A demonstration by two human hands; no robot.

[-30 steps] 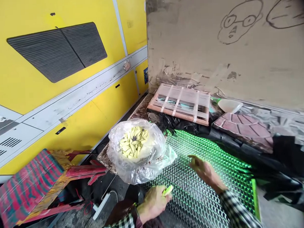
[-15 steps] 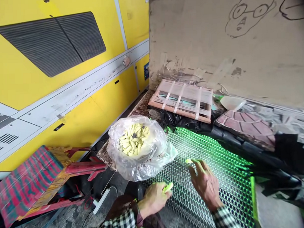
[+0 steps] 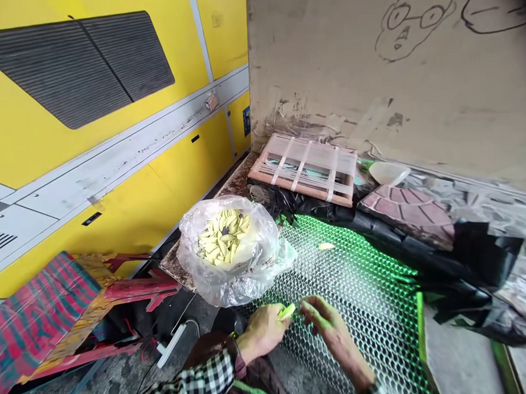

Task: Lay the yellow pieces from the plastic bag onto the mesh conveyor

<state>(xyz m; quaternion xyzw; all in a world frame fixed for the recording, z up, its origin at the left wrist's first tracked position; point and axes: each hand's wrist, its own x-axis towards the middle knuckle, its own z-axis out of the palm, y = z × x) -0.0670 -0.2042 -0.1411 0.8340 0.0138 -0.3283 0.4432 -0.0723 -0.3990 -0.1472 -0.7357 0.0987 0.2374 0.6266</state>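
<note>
My left hand (image 3: 264, 330) is closed around one or more pale yellow, banana-shaped pieces (image 3: 286, 312), whose ends stick out past the fingers. Close to its right hovers my right hand (image 3: 328, 327), fingers bent and slightly apart, with nothing visible in them. One similar yellow piece (image 3: 326, 246) lies alone on the green-lit mesh belt (image 3: 361, 285), beyond both hands. To the left of the belt, a clear plastic bag (image 3: 248, 278) stands open, with many yellow curved pieces (image 3: 223, 238) inside. What these pieces are made of I cannot tell.
A yellow machine (image 3: 193, 176) runs along the left. Behind the belt lie a wrapped wooden frame (image 3: 305, 167), black plastic (image 3: 385, 238) and a taped pink slab (image 3: 412, 212) against a cardboard wall (image 3: 327, 62). A cloth-covered red stool (image 3: 47, 314) stands at lower left.
My right hand has let go of a yellow piece on the belt and drawn back toward my left hand. The left hand still grips its pieces. The view has shifted slightly.
</note>
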